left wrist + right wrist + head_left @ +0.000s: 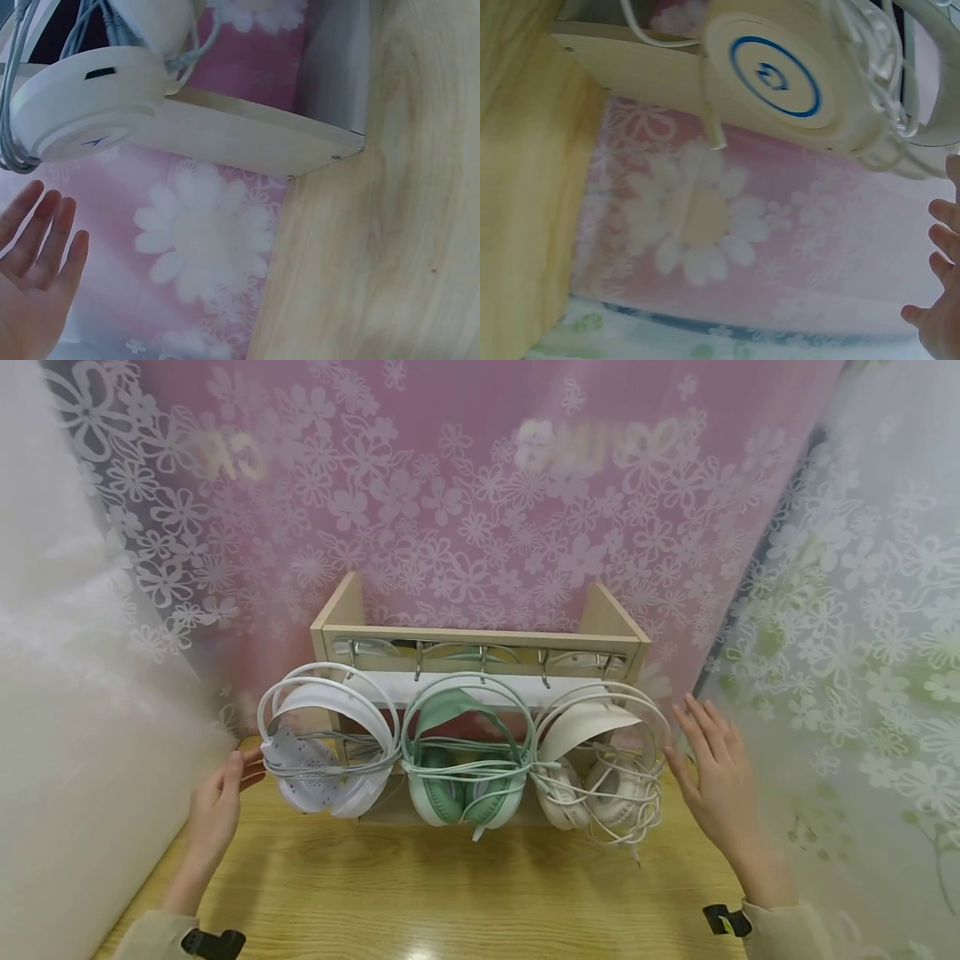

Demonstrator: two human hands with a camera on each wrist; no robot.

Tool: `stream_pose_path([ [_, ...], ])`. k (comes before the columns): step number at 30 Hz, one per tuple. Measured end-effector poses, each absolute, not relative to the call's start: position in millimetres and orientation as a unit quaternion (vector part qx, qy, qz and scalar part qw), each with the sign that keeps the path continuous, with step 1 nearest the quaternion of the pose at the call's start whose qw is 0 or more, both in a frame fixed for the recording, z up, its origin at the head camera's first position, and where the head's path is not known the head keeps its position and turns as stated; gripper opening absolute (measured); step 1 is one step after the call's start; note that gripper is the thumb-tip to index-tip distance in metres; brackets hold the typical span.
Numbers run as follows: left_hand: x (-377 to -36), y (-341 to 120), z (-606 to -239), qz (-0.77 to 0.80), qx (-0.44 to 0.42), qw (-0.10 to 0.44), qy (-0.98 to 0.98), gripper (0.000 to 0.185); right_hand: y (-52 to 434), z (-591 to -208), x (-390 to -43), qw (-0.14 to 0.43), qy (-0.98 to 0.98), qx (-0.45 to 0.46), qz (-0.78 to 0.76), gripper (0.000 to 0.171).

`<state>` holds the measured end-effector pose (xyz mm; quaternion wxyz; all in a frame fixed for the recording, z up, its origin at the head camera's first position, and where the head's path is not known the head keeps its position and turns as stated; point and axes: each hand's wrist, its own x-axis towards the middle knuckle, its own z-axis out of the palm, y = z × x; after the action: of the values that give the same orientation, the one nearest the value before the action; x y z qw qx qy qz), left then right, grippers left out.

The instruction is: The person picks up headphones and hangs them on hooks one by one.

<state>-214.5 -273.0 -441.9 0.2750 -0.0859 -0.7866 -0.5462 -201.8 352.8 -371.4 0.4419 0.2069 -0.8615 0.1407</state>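
Left hand (216, 806) flat-fingered, fingertips at the white padded headset with wound cable (327, 752), gripping nothing; right hand (716, 781) spread, empty, just beside the cream headset with loose cable (600, 760). Both, plus a mint-green headset (462, 752), hang from hooks on a pale wooden rack (480, 639) at the wood-grain worktop's (450, 893) rear; risk: dangling cream cable could snag fingers and drag the headset off its hook.

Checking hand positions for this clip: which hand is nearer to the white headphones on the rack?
Left. The left hand sits right beside the white headphones, fingertips about at the earcup. The right hand is at the rack's far end, beside the cream headphones.
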Motion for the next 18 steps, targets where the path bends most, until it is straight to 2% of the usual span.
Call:
stream_pose_path([
  [7, -204.7, -273.4, -459.5, -0.491, -0.071, 0.274, -0.824, 0.039, 369.0, -411.5, -188.9, 0.401, -0.889, 0.164, 0.147, 0.056],
  [18, -186.3, -270.0, -484.9, -0.403, -0.070, 0.248, -0.878, 0.039, 376.3, -456.5, -163.1, 0.348, -0.917, 0.120, 0.155, 0.057],
])
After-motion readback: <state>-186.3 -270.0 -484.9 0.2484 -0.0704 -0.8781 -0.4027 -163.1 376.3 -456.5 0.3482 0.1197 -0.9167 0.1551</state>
